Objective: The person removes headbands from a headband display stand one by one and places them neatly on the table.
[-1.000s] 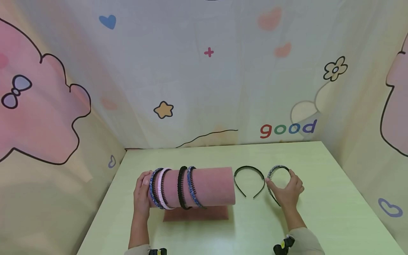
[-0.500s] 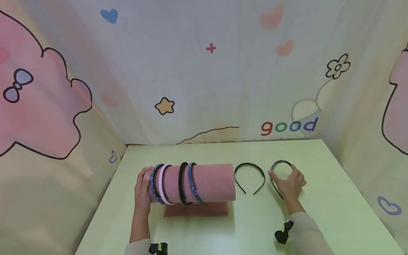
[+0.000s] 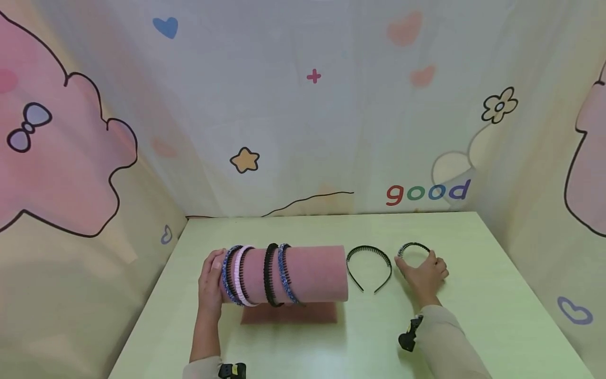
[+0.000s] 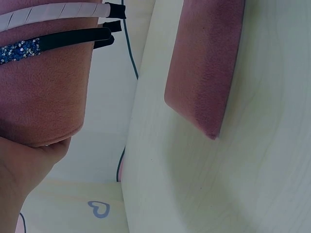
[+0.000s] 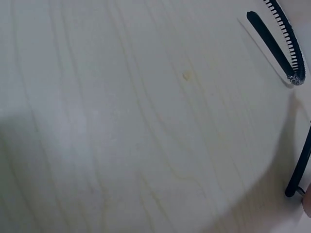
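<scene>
In the head view, a pink plush-covered headband stand (image 3: 316, 273) lies crosswise on its base. Several headbands sit round its left and middle part: a glittery blue headband (image 3: 226, 276), a pale pink headband (image 3: 239, 279), a black headband (image 3: 268, 276) and another blue one (image 3: 284, 271). The left hand (image 3: 210, 284) grips the cylinder's left end; the left wrist view shows the thumb (image 4: 56, 151) against that end. Out to the right, the right hand (image 3: 423, 276) pinches a toothed, glittery headband (image 3: 413, 245) between thumb and fingers. Its lower part is hidden behind the hand.
A black toothed headband (image 3: 370, 248) lies on the pale green table (image 3: 379, 342) between the stand and the right hand. Under the cylinder is the stand's pink base (image 3: 290, 314). Printed cloth walls (image 3: 284, 116) enclose the back and sides.
The right hand and its headband have shifted slightly, and the headband's lower leg has gone out of sight behind the hand. The left hand keeps its hold on the stand.
</scene>
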The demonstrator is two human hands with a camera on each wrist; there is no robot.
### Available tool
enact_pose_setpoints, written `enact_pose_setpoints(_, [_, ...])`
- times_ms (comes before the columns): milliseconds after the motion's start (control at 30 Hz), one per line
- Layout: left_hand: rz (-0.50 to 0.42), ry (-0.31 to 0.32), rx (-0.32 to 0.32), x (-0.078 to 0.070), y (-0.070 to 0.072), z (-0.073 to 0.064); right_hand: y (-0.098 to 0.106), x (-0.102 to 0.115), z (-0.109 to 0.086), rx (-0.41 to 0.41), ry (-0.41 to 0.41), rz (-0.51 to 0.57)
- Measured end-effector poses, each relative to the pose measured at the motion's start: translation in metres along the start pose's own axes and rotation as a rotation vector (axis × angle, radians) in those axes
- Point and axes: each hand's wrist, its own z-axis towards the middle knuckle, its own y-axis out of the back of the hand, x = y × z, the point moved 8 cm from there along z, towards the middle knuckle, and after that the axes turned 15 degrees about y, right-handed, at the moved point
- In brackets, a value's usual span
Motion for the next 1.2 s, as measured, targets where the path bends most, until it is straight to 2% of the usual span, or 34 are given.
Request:
enact_pose_setpoints(300, [-0.003,-0.004,0.004,-0.001,0.0,-0.001,-0.005,0.0,-0.004,-0.032,0.021,-0.012])
enact_pose_setpoints(600, [-0.007,-0.011,0.014,-0.003,0.0,-0.004,-0.013,-0.003,-0.008,-0.03,0.04,-0.045])
enact_pose_setpoints(900, [0.005,0.0,0.007,-0.003,0.0,-0.004,-0.017,-0.002,-0.005,0.022,-0.012,-0.1])
enact_pose_setpoints(1000, [0.007,-0.014,0.002,-0.001,0.001,-0.003,-0.018,-0.001,-0.004,0.053,-0.033,-0.114])
enact_pose_setpoints(1200, [0.002,-0.015,0.002,-0.002,0.001,-0.001,-0.019,0.001,-0.002,0.064,-0.055,-0.118])
